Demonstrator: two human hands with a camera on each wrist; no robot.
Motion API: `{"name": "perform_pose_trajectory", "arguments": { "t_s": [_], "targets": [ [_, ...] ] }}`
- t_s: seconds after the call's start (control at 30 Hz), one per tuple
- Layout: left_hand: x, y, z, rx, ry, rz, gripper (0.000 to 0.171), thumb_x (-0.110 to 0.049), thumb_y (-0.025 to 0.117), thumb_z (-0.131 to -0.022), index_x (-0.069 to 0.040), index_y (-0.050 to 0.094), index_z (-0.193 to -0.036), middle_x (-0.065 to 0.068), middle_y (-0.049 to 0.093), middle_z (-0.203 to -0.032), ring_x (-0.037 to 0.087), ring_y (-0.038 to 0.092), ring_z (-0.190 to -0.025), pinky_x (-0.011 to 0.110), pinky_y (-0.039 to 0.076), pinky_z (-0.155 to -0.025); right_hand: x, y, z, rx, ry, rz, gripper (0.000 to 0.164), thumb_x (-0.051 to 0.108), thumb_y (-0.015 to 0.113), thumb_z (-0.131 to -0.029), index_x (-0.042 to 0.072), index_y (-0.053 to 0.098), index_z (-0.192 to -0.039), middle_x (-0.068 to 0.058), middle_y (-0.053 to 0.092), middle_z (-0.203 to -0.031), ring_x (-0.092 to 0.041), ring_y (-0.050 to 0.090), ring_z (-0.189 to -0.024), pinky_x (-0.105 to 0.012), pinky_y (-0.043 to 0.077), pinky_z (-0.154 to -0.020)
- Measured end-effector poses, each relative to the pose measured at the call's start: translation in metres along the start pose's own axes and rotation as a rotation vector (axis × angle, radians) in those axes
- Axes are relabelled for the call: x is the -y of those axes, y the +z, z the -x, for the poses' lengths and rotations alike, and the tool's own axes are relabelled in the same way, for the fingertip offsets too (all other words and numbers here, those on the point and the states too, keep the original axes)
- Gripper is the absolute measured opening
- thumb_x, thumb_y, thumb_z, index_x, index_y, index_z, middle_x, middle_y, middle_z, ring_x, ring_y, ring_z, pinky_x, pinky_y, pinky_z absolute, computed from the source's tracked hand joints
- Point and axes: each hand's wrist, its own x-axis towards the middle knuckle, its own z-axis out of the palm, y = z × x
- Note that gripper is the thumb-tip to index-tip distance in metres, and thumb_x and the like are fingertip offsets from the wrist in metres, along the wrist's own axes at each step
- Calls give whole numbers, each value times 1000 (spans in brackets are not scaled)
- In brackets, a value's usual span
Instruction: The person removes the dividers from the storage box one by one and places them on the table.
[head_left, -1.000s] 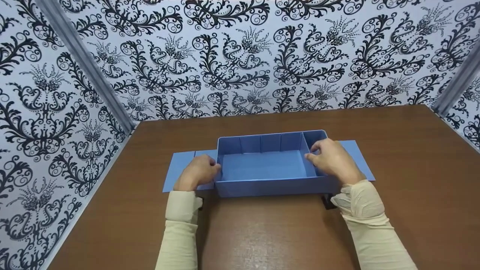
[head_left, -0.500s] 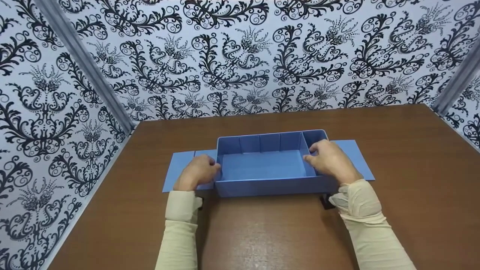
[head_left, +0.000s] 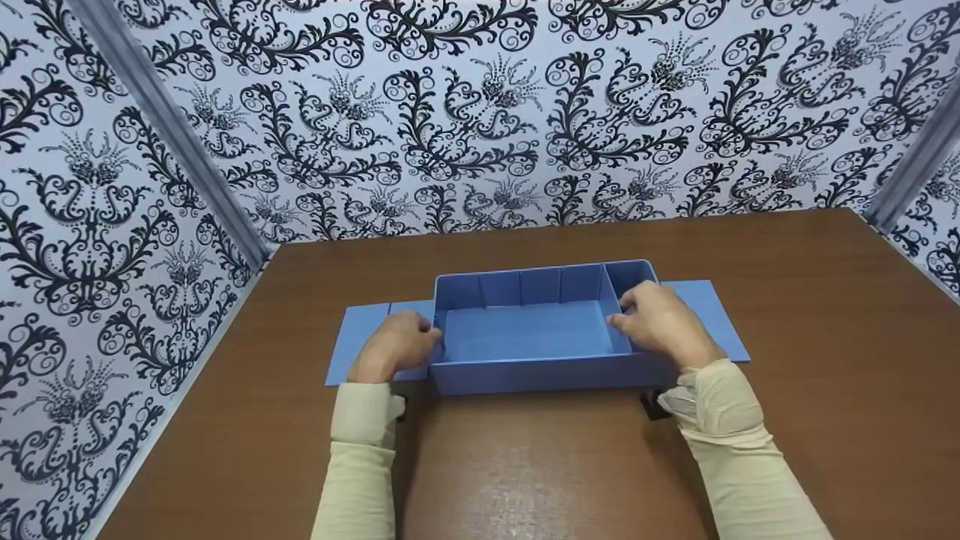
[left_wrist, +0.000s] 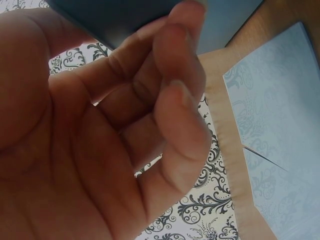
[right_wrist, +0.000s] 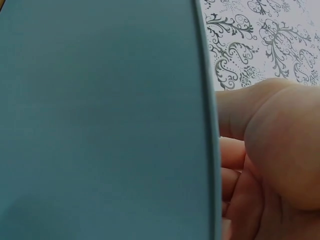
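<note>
A shallow blue box (head_left: 551, 377) stands on the table, with a divider (head_left: 609, 289) setting off a narrow compartment at its right end. My left hand (head_left: 395, 343) pinches the box's left wall, thumb at the inner side. In the left wrist view the fingers of my left hand (left_wrist: 145, 95) are curled near the dark blue wall. The right hand (head_left: 664, 321) reaches over the narrow compartment and pinches the divider between thumb and fingers. A blue wall (right_wrist: 105, 120) fills much of the right wrist view and partly hides that hand's fingers.
Flat blue panels lie on the brown table (head_left: 517, 465) on both sides of the box: a left panel (head_left: 360, 341) with a slit and a right panel (head_left: 709, 315). Patterned walls (head_left: 480, 112) rise behind and at the left of the table.
My right hand has shifted slightly to the left at the divider. The left hand and the box have stayed in place.
</note>
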Motion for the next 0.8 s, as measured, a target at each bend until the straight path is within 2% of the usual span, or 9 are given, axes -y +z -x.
{"name": "perform_pose_trajectory", "arguments": {
  "t_s": [0.07,0.2,0.3,0.37,0.5,0.57,0.67,0.8],
  "targets": [
    [0,0,0,1,-6,7,34,-22,53,-98,-12,53,-66,0,45,-61,14,44,-56,28,33,-51,0,0,0,0,-4,-2,30,17,64,-92,-8,69,-108,-27,66,-111,-36,62,-97,-55,48,-89],
    [-1,1,0,3,-19,11,32,-22,53,-99,-10,57,-69,0,45,-62,14,44,-56,29,33,-51,-1,0,-1,-5,-15,0,20,17,65,-91,-3,69,-89,-18,65,-90,-30,58,-81,-49,48,-76],
    [-1,1,0,4,-26,9,29,-22,53,-99,-6,63,-76,0,46,-63,14,45,-58,29,34,-51,-1,0,-2,0,-18,1,20,16,65,-91,-1,66,-82,-15,62,-84,-27,55,-77,-46,47,-73],
    [-1,0,1,5,-31,8,28,-23,53,-99,-5,67,-82,0,47,-64,15,46,-59,29,35,-52,-1,0,-2,6,-15,0,19,15,65,-91,-2,66,-82,-16,62,-85,-28,56,-77,-47,47,-73],
    [-1,0,1,6,-29,11,28,-23,53,-98,-4,68,-86,1,47,-65,15,47,-59,29,35,-52,-1,0,-1,15,-3,4,21,15,63,-92,-6,68,-92,-22,66,-96,-33,59,-85,-52,48,-81],
    [0,1,0,5,-22,13,27,-23,53,-98,-5,67,-83,0,46,-64,15,46,-59,29,34,-52,-1,0,-1,11,-4,6,24,15,63,-92,-7,69,-99,-25,66,-103,-35,60,-90,-55,48,-86],
    [1,0,0,-5,23,-8,31,-20,53,-97,-7,59,-70,-1,42,-61,14,43,-56,28,32,-51,-2,0,-1,-1,-16,1,21,14,63,-91,-7,67,-92,-21,66,-91,-32,59,-82,-49,49,-77],
    [2,0,1,-17,76,-41,39,-18,52,-96,-12,45,-59,-1,40,-58,14,40,-54,28,31,-50,-2,0,-1,-22,-39,-6,17,13,63,-89,-4,65,-84,-12,60,-78,-25,53,-71,-43,45,-67]
  ]
}}
